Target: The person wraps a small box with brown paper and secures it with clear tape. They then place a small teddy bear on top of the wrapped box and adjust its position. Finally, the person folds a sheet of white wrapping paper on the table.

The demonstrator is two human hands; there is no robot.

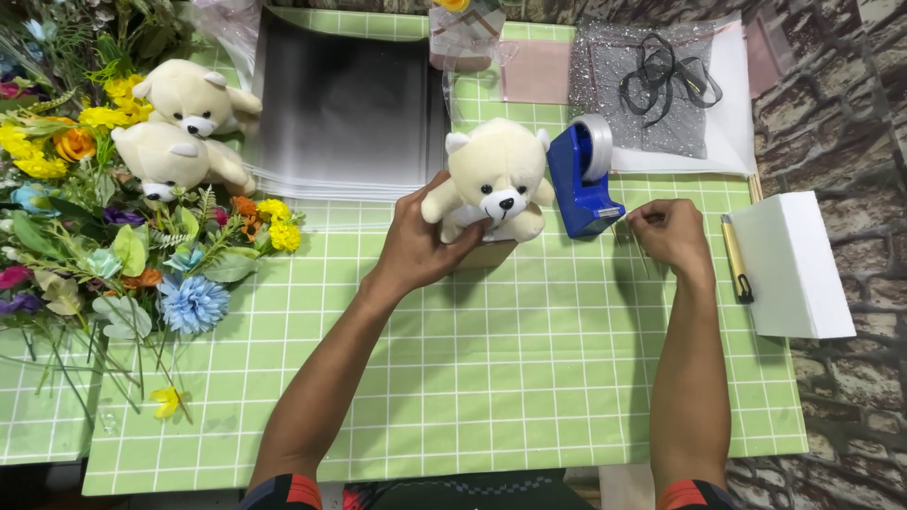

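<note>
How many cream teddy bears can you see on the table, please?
3. One teddy bear stands at the middle, held by the left hand. The other two bears lie together at the upper left, beside the artificial flowers. More could be hidden among the flowers.

1. Three cream teddy bears: one [495,179] in the left hand's [422,241] grip, two more [194,94] [170,156] well off to that hand's left.
2. One blue tape dispenser [581,179], between the held bear and the right hand [669,231].
3. One white block [792,264], right of the right hand.
4. One yellow-and-black knife [736,260], beside that block.
5. One black ribbon [669,71], beyond the right hand.
</note>
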